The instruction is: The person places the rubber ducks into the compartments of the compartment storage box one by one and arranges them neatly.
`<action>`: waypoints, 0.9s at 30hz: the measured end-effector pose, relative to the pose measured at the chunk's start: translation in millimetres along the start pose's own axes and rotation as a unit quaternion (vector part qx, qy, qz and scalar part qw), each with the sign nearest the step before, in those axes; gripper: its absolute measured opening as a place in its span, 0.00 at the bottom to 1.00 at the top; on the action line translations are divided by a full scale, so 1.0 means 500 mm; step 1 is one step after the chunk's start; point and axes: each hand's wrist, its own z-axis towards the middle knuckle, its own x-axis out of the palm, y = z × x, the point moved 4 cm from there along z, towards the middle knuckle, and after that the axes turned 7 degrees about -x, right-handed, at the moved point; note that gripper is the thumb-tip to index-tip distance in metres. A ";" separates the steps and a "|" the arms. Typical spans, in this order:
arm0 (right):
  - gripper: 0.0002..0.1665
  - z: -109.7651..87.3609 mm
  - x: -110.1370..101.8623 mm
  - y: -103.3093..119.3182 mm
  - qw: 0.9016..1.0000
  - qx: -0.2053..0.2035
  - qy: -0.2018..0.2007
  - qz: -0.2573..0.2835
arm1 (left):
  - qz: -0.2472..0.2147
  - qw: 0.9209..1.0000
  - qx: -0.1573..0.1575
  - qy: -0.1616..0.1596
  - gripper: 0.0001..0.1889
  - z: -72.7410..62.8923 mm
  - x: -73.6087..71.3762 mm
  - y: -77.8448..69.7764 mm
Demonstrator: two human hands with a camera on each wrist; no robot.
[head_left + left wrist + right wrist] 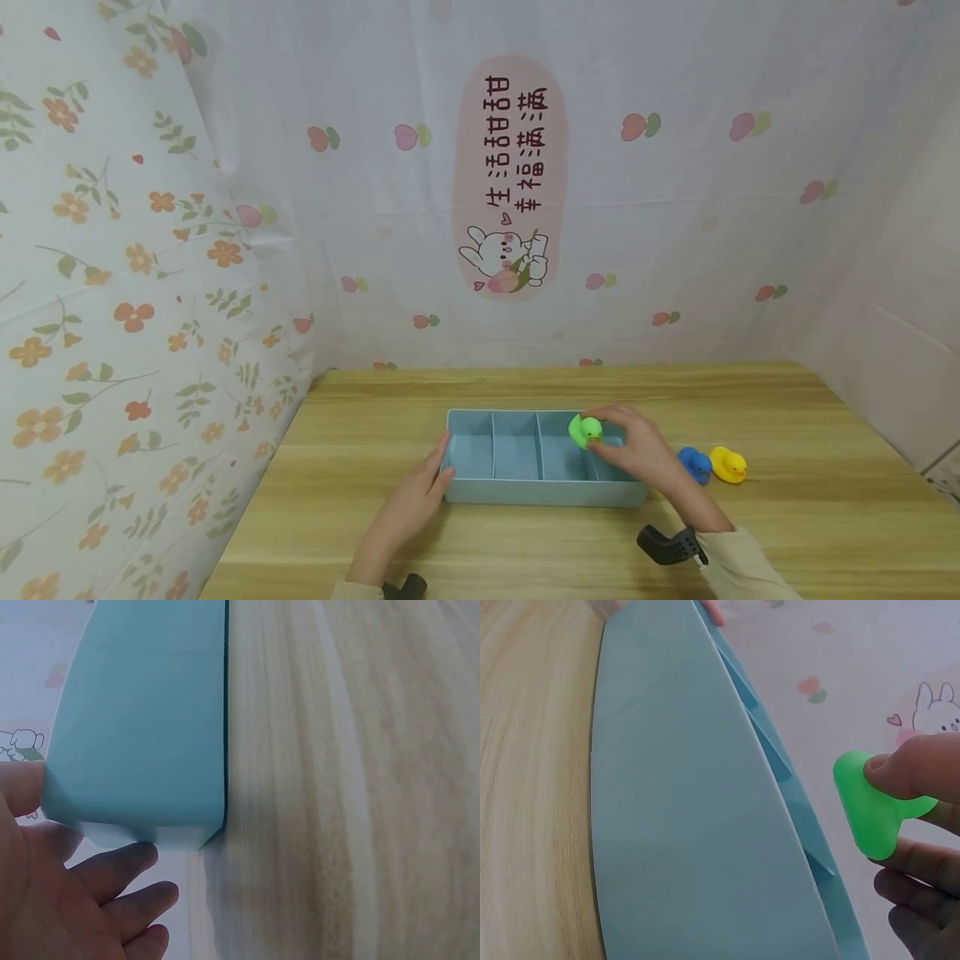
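A light-blue box (545, 493) with a row of compartments lies on the wooden table. My left hand (413, 502) rests against the box's left end, its fingers along the end wall, as the left wrist view also shows at close range. Between thumb and fingers, my right hand (640, 448) pinches a green toy duck (585, 430) over the right part of the box. In the right wrist view the green duck (870, 806) is seen beyond the box's rim, thumb on one side and fingers on the other.
A blue toy duck (695, 465) and a yellow toy duck (728, 465) sit side by side on the table, right of the box and close to the right forearm. Behind the table hangs a printed cloth (360, 208); a flowered cloth (135, 275) hangs at the left.
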 end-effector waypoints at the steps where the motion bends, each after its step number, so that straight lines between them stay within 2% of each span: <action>1: 0.22 0.001 0.002 0.002 1.000 -0.001 0.000 -0.001 | 0.001 1.000 0.000 -0.001 0.30 0.000 0.000 0.000; 12: 0.22 0.019 0.026 0.025 1.000 0.007 0.000 0.016 | -0.007 1.000 -0.007 0.003 0.30 -0.003 0.002 0.005; 22: 0.22 0.044 0.045 0.048 0.999 -0.027 0.010 0.032 | -0.001 1.000 -0.002 -0.010 0.29 0.003 0.004 0.010; 27: 0.23 0.050 0.055 0.054 0.999 -0.022 0.014 0.035 | -0.002 1.000 -0.002 -0.011 0.29 0.003 0.001 0.008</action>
